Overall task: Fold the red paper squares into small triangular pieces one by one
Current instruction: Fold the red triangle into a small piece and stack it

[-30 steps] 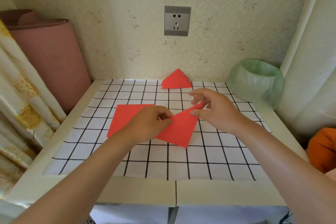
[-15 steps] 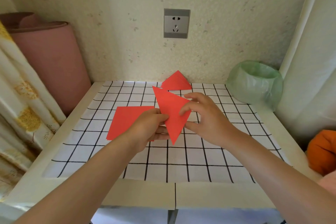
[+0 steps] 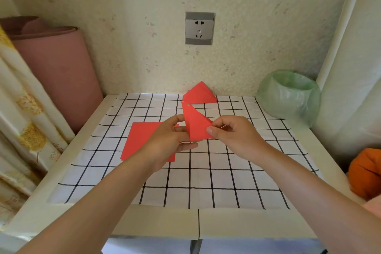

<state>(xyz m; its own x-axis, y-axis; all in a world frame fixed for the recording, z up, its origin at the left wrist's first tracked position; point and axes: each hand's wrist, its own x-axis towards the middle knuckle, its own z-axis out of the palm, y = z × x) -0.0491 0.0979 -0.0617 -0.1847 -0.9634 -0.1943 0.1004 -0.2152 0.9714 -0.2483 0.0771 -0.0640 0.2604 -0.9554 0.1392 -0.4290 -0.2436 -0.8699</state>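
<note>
The right hand (image 3: 233,136) is curled, its thumb and bent fingers pinching the lower right corner of a red paper piece folded into a narrow triangle (image 3: 195,123). The left hand (image 3: 167,142) holds the same piece along its left edge, thumb near the top and fingers partly curled beneath it. The 2 hands hold the triangle lifted above the surface, its long point tilted up and away toward the wall.

Under the left hand, a flat stack of red paper squares (image 3: 140,140) lies on a white cloth with a black grid (image 3: 206,181); the hand and wrist cover the stack's right part. How many sheets it has cannot be told. At the far edge of the cloth, against the wall, sits a pile of finished red paper triangles (image 3: 200,94), just beyond the tip of the held piece.

The cloth covers most of a white surface (image 3: 154,222). On the back right corner stands a round bin lined with a pale green plastic bag (image 3: 288,95). A grey wall socket (image 3: 199,28) sits above the pile. A rolled pink mat (image 3: 59,72) leans at the left, beside a floral curtain (image 3: 24,109). An orange object (image 3: 367,175) shows at the right edge.
</note>
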